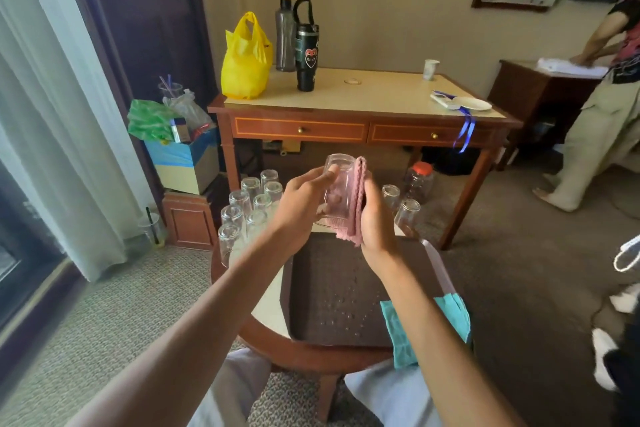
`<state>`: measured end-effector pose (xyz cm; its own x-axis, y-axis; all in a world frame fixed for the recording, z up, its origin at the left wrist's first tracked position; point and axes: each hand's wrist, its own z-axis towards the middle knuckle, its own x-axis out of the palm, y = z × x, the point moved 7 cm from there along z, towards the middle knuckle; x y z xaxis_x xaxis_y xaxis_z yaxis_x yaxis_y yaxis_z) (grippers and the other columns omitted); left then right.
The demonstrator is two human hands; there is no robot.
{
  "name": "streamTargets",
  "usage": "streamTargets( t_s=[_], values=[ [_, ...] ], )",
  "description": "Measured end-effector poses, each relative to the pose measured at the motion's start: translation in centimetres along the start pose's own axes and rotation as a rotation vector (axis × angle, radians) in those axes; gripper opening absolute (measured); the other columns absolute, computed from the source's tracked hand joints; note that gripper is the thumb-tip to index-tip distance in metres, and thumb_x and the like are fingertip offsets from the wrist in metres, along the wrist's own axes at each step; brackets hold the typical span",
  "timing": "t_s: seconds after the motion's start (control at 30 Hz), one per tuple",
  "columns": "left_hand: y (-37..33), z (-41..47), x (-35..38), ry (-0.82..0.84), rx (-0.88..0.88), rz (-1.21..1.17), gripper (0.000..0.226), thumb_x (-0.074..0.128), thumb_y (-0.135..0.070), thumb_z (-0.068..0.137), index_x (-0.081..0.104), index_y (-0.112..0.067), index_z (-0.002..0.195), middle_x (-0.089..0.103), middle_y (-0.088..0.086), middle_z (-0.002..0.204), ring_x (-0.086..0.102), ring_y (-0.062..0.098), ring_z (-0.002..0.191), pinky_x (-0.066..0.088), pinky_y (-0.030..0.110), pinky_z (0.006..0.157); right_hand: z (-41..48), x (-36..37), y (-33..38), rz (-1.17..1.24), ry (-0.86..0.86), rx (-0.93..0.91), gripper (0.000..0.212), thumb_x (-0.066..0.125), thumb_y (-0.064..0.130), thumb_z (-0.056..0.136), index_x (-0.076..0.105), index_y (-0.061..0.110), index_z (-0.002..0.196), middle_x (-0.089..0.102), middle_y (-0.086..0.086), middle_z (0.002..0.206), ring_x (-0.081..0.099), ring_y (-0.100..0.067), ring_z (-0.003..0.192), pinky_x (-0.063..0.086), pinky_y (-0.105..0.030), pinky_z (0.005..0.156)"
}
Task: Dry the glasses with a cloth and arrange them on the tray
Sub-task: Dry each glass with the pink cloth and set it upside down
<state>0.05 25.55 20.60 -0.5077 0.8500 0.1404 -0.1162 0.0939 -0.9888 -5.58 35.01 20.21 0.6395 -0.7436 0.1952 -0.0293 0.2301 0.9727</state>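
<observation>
Yellow bag [245,61], grey bottle [285,36] and black tumbler [306,59] on wooden desk [381,94], red-lidded jar [419,180] on carpet [519,218]

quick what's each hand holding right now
left hand: grips the glass, held up over the tray.
right hand: holds the pink cloth against the glass.

Brightness: moderate, soft daylight.
Source: sheer curtain [59,121] on the left.
Glare: pale sheen on desk top [381,94]; droplets [341,305] glint on tray [311,270].
Shadows: deep beneath desk top.
Focus: glass [337,184], pink cloth [358,204] slightly soft.
Edges: wide-angle bending.
</observation>
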Motion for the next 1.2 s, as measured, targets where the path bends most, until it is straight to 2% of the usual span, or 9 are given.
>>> streamTargets(
  t_s=[0.1, 0.27, 0.4, 0.6, 0.73, 0.83, 0.93, 1.1, 1.2],
  values=[
    [-0.1, -0.4, 0.2, 0.003, 0.013, -0.025, 0.025, 0.054, -0.031, 0.106, 0.073, -0.024, 0.121, 0.076, 0.004, 0.118, 0.072, 0.017, 0.108, 0.054, 0.037, 0.096, 0.6, -0.2, 0.9, -0.037, -0.011, -0.079, 0.037, 0.03, 0.032, 0.111, 0.058, 0.021, 0.133, 0.066, -0.006, 0.128, 0.068, -0.017, 0.112, 0.056, -0.036, 0.089],
    [-0.8, 0.2, -0.8, -0.166, 0.062, -0.06, 0.043, 0.071, -0.033, 0.097, 0.059, -0.02, 0.136, 0.074, 0.004, 0.115, 0.074, 0.013, 0.101, 0.06, 0.036, 0.091, 0.4, 0.3, 0.5, -0.113, -0.022, -0.122, 0.035, 0.031, 0.037, 0.11, 0.04, 0.033, 0.143, 0.059, 0.007, 0.131, 0.064, -0.001, 0.106, 0.056, -0.019, 0.084],
    [-1.2, 0.4, -1.3, -0.241, 0.077, -0.095, 0.034, 0.067, -0.03, 0.099, 0.063, -0.015, 0.13, 0.074, -0.001, 0.104, 0.073, 0.003, 0.084, 0.056, 0.026, 0.073, 0.0, 1.2, -0.4, -0.148, 0.01, -0.174, 0.055, 0.038, 0.046, 0.104, 0.028, 0.027, 0.155, 0.052, -0.005, 0.146, 0.058, -0.018, 0.127, 0.052, -0.037, 0.103],
    [-0.3, 0.1, -0.9, -0.22, 0.027, -0.111, 0.026, 0.052, -0.03, 0.107, 0.069, -0.024, 0.126, 0.075, 0.003, 0.113, 0.069, 0.016, 0.103, 0.055, 0.032, 0.077, 0.7, 0.5, 1.0, -0.16, -0.031, -0.234, 0.041, 0.048, 0.033, 0.106, 0.044, 0.02, 0.145, 0.063, -0.009, 0.125, 0.069, -0.019, 0.104, 0.059, -0.029, 0.081],
    [-0.4, -0.3, 0.3, -0.189, 0.016, -0.065, 0.043, 0.045, -0.051, 0.106, 0.068, -0.025, 0.132, 0.076, -0.003, 0.111, 0.072, 0.01, 0.1, 0.058, 0.033, 0.082, 1.9, 0.2, 1.1, -0.106, -0.114, -0.124, 0.049, 0.045, 0.057, 0.098, 0.046, 0.033, 0.14, 0.063, -0.001, 0.126, 0.068, -0.012, 0.107, 0.059, -0.034, 0.087],
    [-0.7, -0.1, 0.5, -0.19, 0.072, 0.007, 0.053, 0.063, -0.06, 0.093, 0.07, -0.022, 0.13, 0.077, -0.004, 0.113, 0.072, 0.011, 0.107, 0.056, 0.04, 0.1, 2.0, 0.0, 1.0, -0.088, -0.143, -0.038, 0.055, 0.027, 0.058, 0.104, 0.057, 0.025, 0.137, 0.069, 0.004, 0.111, 0.071, -0.004, 0.095, 0.056, -0.017, 0.07],
    [-0.6, 0.3, 0.3, -0.226, 0.097, -0.04, 0.053, 0.072, -0.054, 0.085, 0.074, -0.016, 0.121, 0.078, 0.003, 0.111, 0.073, 0.019, 0.108, 0.055, 0.045, 0.103, 1.6, 0.0, -0.5, -0.14, -0.121, 0.024, 0.069, 0.016, 0.061, 0.103, 0.068, 0.02, 0.122, 0.072, 0.003, 0.096, 0.072, -0.012, 0.094, 0.055, -0.015, 0.063],
    [0.3, 1.4, -0.4, -0.269, 0.027, -0.108, 0.032, 0.069, -0.042, 0.093, 0.078, -0.019, 0.114, 0.079, 0.004, 0.107, 0.074, 0.021, 0.106, 0.056, 0.046, 0.102, 1.0, 1.2, -2.4, -0.258, -0.039, 0.017, 0.057, 0.02, 0.055, 0.105, 0.045, 0.023, 0.145, 0.064, -0.003, 0.129, 0.064, -0.005, 0.101, 0.052, -0.006, 0.067],
    [1.2, 1.3, -0.7, -0.335, -0.027, -0.133, 0.027, 0.063, -0.04, 0.101, 0.074, -0.024, 0.118, 0.076, -0.002, 0.112, 0.07, 0.015, 0.109, 0.055, 0.045, 0.103, 1.4, 0.7, -1.9, -0.336, -0.061, -0.047, 0.047, 0.036, 0.043, 0.107, 0.039, 0.016, 0.146, 0.062, -0.005, 0.129, 0.062, -0.01, 0.102, 0.048, -0.004, 0.064]
  ],
)
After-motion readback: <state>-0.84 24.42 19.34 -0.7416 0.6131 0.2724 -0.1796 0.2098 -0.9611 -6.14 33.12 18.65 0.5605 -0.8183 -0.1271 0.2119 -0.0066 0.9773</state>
